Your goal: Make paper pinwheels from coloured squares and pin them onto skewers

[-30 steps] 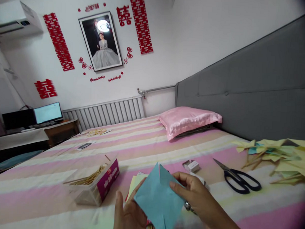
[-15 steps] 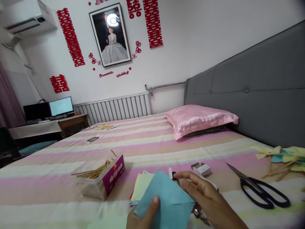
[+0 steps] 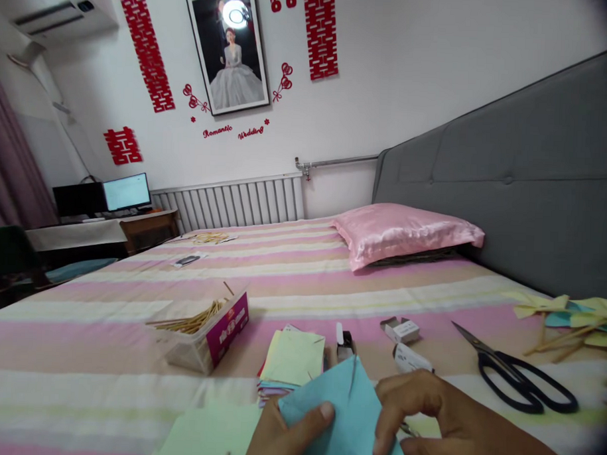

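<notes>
A blue sheet of paper (image 3: 344, 411) is tilted up in front of me near the bottom of the view, with a short dark line running down from its top corner. My left hand (image 3: 293, 433) grips its left side, thumb across the front. At the paper's right edge, my right hand (image 3: 436, 418) has its fingers bent, the index fingertip on the sheet and the thumb low beside it. Just beyond the paper lies a stack of coloured sheets (image 3: 296, 357), pale yellow on top. A pale green sheet (image 3: 207, 430) lies to the left.
A clear box of thin wooden sticks (image 3: 194, 356) stands on the striped bed (image 3: 104, 353). Black-handled scissors (image 3: 512, 374) lie at right, near folded paper pieces on sticks (image 3: 569, 316). Small white boxes (image 3: 402, 330) sit beyond my right hand. A pink pillow (image 3: 407, 234) rests by the headboard.
The blue paper has moved lower and slightly right, uncovering the coloured stack. My right hand has come down from the paper's upper right, its fingers now bent at the right edge.
</notes>
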Tool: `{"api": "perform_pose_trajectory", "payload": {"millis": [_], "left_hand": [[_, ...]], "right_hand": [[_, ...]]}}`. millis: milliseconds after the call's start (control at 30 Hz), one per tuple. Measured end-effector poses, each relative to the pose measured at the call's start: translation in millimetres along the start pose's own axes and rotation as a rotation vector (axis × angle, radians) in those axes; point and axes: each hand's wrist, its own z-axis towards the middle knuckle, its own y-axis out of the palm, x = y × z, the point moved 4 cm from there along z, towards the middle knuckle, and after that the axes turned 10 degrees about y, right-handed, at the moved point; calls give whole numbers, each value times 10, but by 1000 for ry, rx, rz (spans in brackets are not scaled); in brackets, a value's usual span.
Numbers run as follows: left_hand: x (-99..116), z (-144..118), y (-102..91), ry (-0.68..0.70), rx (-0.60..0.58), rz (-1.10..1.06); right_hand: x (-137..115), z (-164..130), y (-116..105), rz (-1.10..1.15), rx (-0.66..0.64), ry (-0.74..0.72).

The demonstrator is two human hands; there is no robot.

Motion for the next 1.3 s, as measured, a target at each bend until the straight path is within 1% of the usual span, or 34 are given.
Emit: {"api": "perform_pose_trajectory", "payload": {"millis": [133, 200, 267, 333, 433, 567, 667, 800, 867, 967, 1100, 1167, 1300], "left_hand": [[-21, 23, 5, 17, 20, 146], [-48, 36, -5, 30, 16, 195], [-82, 41, -10, 40, 2, 188], [-109, 38, -27, 49, 30, 184], [-126, 26, -44, 57, 100, 212], [-140, 38, -45, 77, 117, 221], [-181, 77, -76, 72, 95, 215], [-242, 123, -89, 54, 16, 121], [-252, 124, -75, 55, -3, 94], [-230, 105, -32, 71, -11, 130], [-186, 81, 43, 75, -70, 161], [-174, 83, 56, 71, -74, 167], [-164, 93, 68, 75, -37, 164]], "right_hand": [[13, 15, 23, 59, -44, -5], [48, 36, 22, 77, -24, 12], [99, 56, 9, 68, 25, 46], [148, 67, 2, 52, 58, 69], [194, 73, 10, 21, 74, 81], [203, 107, 24, -13, 89, 114], [199, 155, 3, 13, 123, 123], [223, 194, -34, 64, 159, 149], [232, 193, -38, 76, 167, 158], [237, 180, -27, 42, 170, 153], [258, 172, -7, -26, 164, 159], [266, 175, -3, -43, 168, 181], [242, 180, -11, -90, 219, 228]]}}
